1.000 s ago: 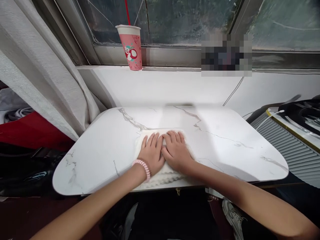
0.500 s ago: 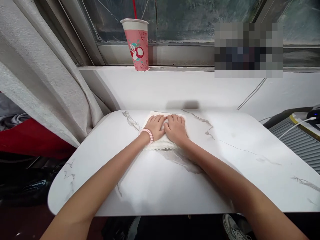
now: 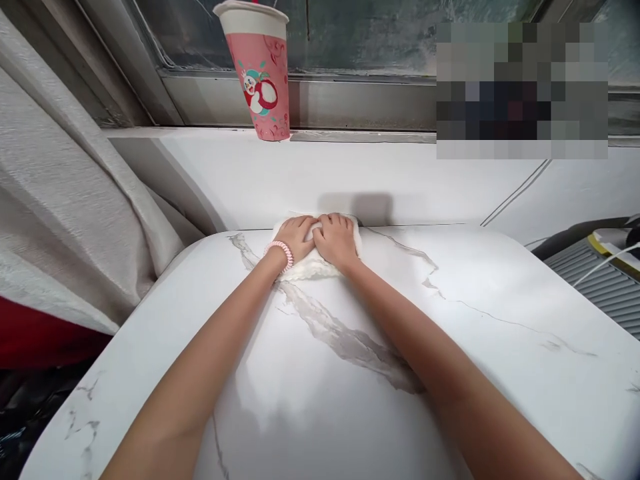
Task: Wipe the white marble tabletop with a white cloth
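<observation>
A white cloth [image 3: 314, 269] lies on the white marble-patterned table [image 3: 320, 413] at its far edge by the wall. Pressing flat on its left part is my left hand [image 3: 295, 237], fingers stretched forward, a pink coiled band [image 3: 283, 252] round the wrist. My right hand [image 3: 337, 238] rests on the cloth's right part, palm down with the fingers extended. The two thumbs come close together in the middle. Both hands cover much of the cloth, and neither grips it.
A pink and white paper cup [image 3: 261, 77] stands on the window ledge [image 3: 350, 137] beyond the table. Pale curtains [image 3: 75, 173] hang at the left. Right of the table are a grey ribbed object [image 3: 607, 290] and a white cable [image 3: 605, 262]. Part of the window is blurred out.
Both hands have pushed the cloth forward to the table's far edge, against the wall. The view has come closer to the table, and the cup appears larger.
</observation>
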The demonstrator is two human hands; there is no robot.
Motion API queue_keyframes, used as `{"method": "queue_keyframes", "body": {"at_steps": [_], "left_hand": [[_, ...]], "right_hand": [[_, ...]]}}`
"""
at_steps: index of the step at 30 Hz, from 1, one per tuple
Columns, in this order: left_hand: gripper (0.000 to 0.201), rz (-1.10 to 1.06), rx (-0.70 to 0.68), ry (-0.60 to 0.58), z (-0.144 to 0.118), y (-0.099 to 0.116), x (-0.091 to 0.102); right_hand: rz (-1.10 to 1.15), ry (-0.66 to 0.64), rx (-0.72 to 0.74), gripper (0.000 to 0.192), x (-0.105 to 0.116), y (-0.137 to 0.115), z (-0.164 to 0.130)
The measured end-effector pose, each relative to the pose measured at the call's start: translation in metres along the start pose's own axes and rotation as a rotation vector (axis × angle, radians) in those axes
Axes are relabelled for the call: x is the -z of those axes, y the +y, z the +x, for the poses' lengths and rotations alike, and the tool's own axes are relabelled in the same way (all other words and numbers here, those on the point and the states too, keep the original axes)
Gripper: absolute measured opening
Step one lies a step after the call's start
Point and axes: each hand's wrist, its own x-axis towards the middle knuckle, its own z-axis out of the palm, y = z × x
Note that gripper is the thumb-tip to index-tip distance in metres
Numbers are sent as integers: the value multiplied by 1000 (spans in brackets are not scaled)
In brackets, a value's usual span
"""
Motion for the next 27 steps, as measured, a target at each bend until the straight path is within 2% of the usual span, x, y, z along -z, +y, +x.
{"method": "queue_keyframes", "body": {"at_steps": [6, 13, 17, 22, 24, 27], "left_hand": [[50, 5, -12, 5, 6, -8, -2], [56, 50, 3, 0, -8, -6, 0], [59, 58, -25, 6, -28, -29, 11], [62, 70, 31, 0, -72, -66, 36], [62, 90, 56, 3, -88, -72, 44], [59, 127, 67, 19, -106, -67, 49]], "right_hand": [[-37, 3, -28, 29, -4, -2, 8], [-15, 9, -9, 29, -5, -9, -2], [-18, 12, 16, 31, -9, -34, -10], [22, -27, 66, 35, -21, -86, -21], [46, -39, 85, 34, -23, -101, -27], [80, -46, 107, 32, -20, -108, -41]]}}
